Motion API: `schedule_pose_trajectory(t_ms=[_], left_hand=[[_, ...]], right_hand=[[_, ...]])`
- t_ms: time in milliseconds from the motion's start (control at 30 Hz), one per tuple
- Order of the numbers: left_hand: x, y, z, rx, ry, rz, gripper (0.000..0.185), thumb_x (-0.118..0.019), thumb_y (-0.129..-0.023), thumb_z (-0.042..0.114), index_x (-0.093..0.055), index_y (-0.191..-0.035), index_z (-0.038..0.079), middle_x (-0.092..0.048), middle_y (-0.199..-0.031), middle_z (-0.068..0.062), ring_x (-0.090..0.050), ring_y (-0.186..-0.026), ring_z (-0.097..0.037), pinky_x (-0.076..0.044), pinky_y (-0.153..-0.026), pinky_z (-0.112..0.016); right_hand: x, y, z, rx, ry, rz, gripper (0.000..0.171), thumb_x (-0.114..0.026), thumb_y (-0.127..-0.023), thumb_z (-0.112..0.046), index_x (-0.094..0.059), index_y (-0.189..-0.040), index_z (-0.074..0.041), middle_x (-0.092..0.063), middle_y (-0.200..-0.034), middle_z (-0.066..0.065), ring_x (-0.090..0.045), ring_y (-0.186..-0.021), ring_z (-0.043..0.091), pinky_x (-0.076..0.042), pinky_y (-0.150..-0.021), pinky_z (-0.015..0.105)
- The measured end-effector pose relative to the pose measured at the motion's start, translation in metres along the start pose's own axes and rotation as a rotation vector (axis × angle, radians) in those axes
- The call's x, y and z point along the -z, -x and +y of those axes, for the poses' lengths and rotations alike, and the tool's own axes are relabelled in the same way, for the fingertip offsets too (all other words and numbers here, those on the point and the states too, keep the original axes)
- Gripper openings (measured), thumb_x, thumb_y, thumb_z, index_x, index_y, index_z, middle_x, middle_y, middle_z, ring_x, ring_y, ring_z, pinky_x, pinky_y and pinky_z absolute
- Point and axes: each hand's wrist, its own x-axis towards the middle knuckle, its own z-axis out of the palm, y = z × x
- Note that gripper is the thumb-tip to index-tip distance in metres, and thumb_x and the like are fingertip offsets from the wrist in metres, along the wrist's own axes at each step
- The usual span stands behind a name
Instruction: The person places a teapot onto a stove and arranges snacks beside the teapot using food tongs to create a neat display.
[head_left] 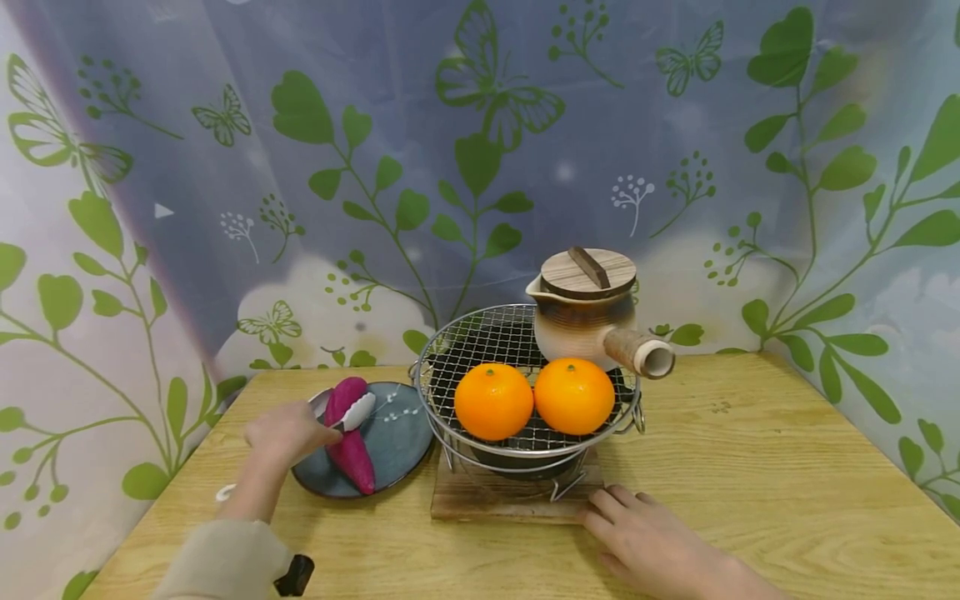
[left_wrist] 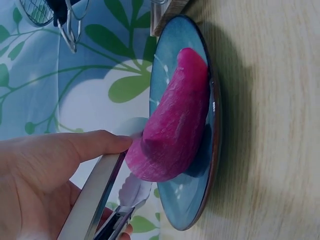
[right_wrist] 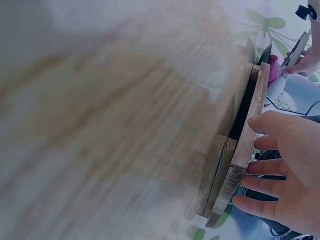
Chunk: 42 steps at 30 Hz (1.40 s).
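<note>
On the left of the wooden table [head_left: 750, 467], the left hand [head_left: 288, 433] is gripping a pair of metal tongs [head_left: 357, 412], its thumb and fingers curled round the arms. The tong tips are closing on a purple sweet potato [head_left: 351, 442], one tip lying over its top and the other reaching under its near end in the left wrist view. That sweet potato is lying lengthwise on a dark blue-grey plate [head_left: 401, 446] with a small white sprig pattern, and the plate is sitting just beside the stove.

Near the front edge, the right hand [head_left: 645, 537] is resting flat, fingers straight and spread, fingertips touching the near right corner of a wooden base board [head_left: 480, 500]; it is holding nothing. A small stove with a round wire grill [head_left: 487, 342] is standing on this board. Two oranges [head_left: 493, 401] are sitting side by side, touching, on the front of the grill. Behind them, toward the right, a ceramic side-handled teapot [head_left: 581, 329] is standing upright with a wooden lid [head_left: 588, 272] on it, its handle pointing right and toward the viewer. A cloth backdrop [head_left: 300, 125] printed with green leaves and butterflies is hanging behind the table.
</note>
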Motion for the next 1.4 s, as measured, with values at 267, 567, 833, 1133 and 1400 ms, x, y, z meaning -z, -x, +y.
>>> schedule_pose_trajectory(t_ms=[267, 567, 833, 1133, 1400], left_hand=[[-0.005, -0.003, 0.001, 0.009, 0.012, 0.038, 0.044, -0.069, -0.076, 0.042, -0.060, -0.087, 0.000, -0.053, -0.078, -0.014, -0.051, -0.072, -0.029, -0.040, -0.058, -0.038], [-0.005, -0.002, -0.003, -0.005, 0.012, 0.036, 0.046, -0.068, -0.078, 0.041, -0.060, -0.091, -0.002, -0.053, -0.079, -0.014, -0.050, -0.071, -0.029, -0.040, -0.058, -0.037], [-0.004, 0.001, -0.010, 0.000, 0.035, 0.045, 0.044, -0.066, -0.078, 0.043, -0.060, -0.086, 0.000, -0.053, -0.077, -0.013, -0.050, -0.070, -0.028, -0.039, -0.058, -0.038], [0.001, 0.002, -0.018, -0.019, 0.060, 0.075, 0.043, -0.066, -0.077, 0.044, -0.059, -0.082, 0.002, -0.054, -0.077, -0.013, -0.050, -0.069, -0.029, -0.039, -0.057, -0.039], [0.013, 0.007, -0.021, -0.054, 0.050, 0.117, 0.042, -0.063, -0.079, 0.045, -0.056, -0.075, 0.004, -0.054, -0.074, -0.014, -0.051, -0.067, -0.030, -0.038, -0.053, -0.038]], right_hand=[[-0.001, 0.001, 0.000, 0.023, 0.019, 0.044, 0.043, -0.075, -0.073, -0.028, -0.059, -0.109, -0.013, -0.054, -0.106, 0.007, -0.055, -0.093, 0.025, -0.051, -0.071, 0.039], [-0.002, 0.000, 0.000, 0.025, 0.015, 0.049, 0.043, -0.076, -0.072, -0.028, -0.059, -0.108, -0.012, -0.054, -0.106, 0.007, -0.055, -0.092, 0.025, -0.050, -0.071, 0.038], [0.000, -0.001, 0.000, 0.011, 0.012, 0.006, 0.044, -0.075, -0.073, -0.028, -0.058, -0.111, -0.013, -0.054, -0.108, 0.008, -0.056, -0.096, 0.027, -0.051, -0.073, 0.041], [-0.001, 0.001, 0.000, 0.012, 0.018, 0.032, 0.045, -0.077, -0.072, -0.029, -0.059, -0.111, -0.014, -0.054, -0.107, 0.006, -0.056, -0.095, 0.026, -0.051, -0.070, 0.040], [-0.002, 0.000, 0.000, 0.022, 0.029, 0.053, 0.044, -0.077, -0.071, -0.029, -0.059, -0.108, -0.013, -0.054, -0.106, 0.007, -0.055, -0.092, 0.025, -0.051, -0.070, 0.039]])
